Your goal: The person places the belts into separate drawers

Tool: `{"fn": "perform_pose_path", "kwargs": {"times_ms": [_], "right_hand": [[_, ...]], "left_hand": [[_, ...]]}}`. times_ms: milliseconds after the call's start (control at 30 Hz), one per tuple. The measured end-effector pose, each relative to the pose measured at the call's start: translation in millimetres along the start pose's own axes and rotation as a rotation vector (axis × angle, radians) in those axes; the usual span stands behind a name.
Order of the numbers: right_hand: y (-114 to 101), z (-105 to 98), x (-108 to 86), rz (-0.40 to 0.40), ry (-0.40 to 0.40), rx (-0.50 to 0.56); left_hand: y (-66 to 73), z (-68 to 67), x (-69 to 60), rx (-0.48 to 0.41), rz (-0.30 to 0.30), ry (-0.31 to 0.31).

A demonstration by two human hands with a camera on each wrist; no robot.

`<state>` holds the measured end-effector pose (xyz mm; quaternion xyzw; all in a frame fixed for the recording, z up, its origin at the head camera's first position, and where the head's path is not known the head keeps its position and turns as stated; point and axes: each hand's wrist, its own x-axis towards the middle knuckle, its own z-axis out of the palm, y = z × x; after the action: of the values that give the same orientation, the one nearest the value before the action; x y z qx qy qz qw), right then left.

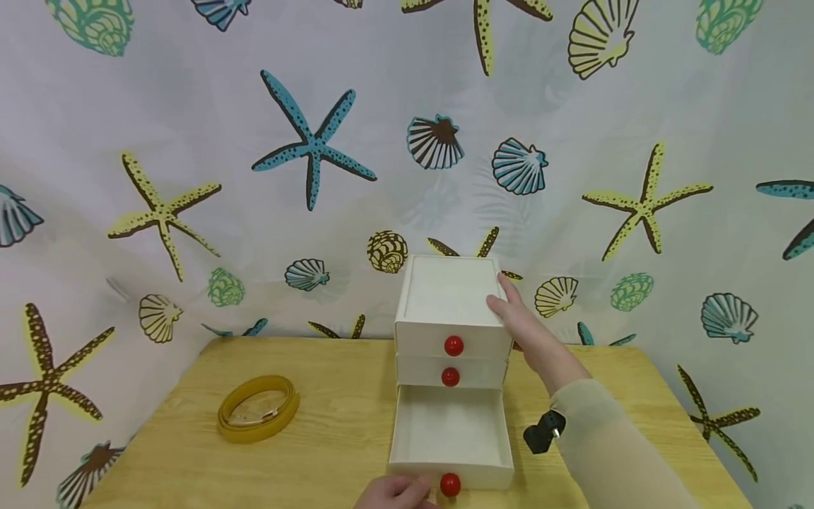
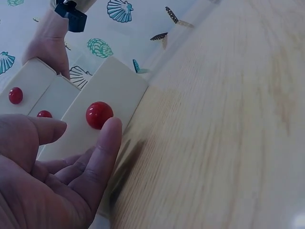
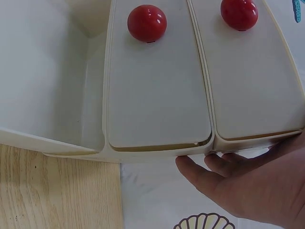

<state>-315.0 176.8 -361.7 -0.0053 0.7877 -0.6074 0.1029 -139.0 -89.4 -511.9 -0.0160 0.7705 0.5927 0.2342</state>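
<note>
Three white drawers (image 1: 418, 372) are stacked in a cabinet (image 1: 453, 293) on the wooden table (image 1: 337, 417), the lowest drawer (image 1: 480, 476) pulled out. Beside its red knob (image 1: 450, 485), the left hand (image 1: 396, 493) is held with thumb and fingers parted; the cabinet's side is touched by the right hand's (image 1: 533, 338) extended fingers.

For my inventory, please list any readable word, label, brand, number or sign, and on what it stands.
No text can be read.
White three-drawer box, round red knobs: none visible.
White patterned cloth: pictures only.
Coiled yellow belt, black angular wrist device: too small to tell.
</note>
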Motion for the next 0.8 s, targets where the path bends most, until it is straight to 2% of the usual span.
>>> {"fn": "perform_pose_path", "kwargs": {"times_ms": [100, 333, 433, 633, 800], "right_hand": [[1.8, 1.5, -0.8, 0.007, 0.0, -0.001], [4.4, 2.5, -1.5, 0.005, 0.009, 0.0], [4.7, 2.6, -1.6, 0.007, 0.006, 0.0], [3.2, 1.9, -1.3, 0.007, 0.005, 0.002], [1.5, 0.4, -1.5, -0.013, 0.003, -0.01]], "left_hand": [[-3.8, -9.0, -5.8, -0.002, 0.011, 0.02], [-5.7, -32.0, -14.9, -0.024, 0.004, 0.01], [-4.7, -42.6, -17.8, 0.006, 0.014, 0.018], [-1.4, -60.9, -20.8, 0.073, 0.076, 0.066], [4.7, -73.8, -23.5, 0.062, 0.047, 0.102]]}}
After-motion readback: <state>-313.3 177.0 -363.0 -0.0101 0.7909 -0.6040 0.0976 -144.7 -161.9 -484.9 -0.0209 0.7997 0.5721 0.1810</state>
